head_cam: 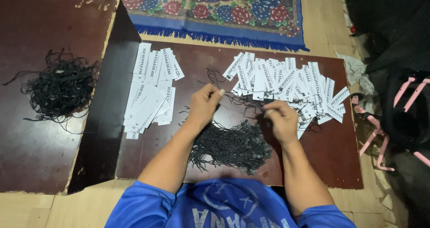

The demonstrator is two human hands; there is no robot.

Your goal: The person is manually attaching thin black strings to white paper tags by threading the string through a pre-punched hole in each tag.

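We noted two hands over the dark brown board [340, 165]. The left hand [204, 104] was closed to a pinch, thumb against forefinger, on what looked like a thin black string; the strand itself was too fine to confirm. The right hand [281, 118] was curled shut, fingertips together near the edge of the strung tags; we could not tell exactly what it gripped, though black threads ran between the two hands.

Directly below the hands lay one loose heap of black looped strings [233, 145], too tangled to count singly. It touched the right wrist's shadow and sat between both forearms.

We counted two groups of white paper tags. The fanned pile of strung tags [291, 86] lay to the right, just beyond the right hand, overlapping heavily; individual count not possible, several dozen at a guess. The plain tag stack [150, 91] lay at the left of the board, well apart from the left hand, in rough overlapping rows.

One black panel [107, 107] leaned tilted between this board and a second brown board [31, 156]. On that second board sat one further tangle of black cord [60, 89].

Beyond: one floral rug [215, 8] with blue fringe. At right, one pink metal frame [380, 143]. Blue sleeves [139, 205] showed at the bottom.
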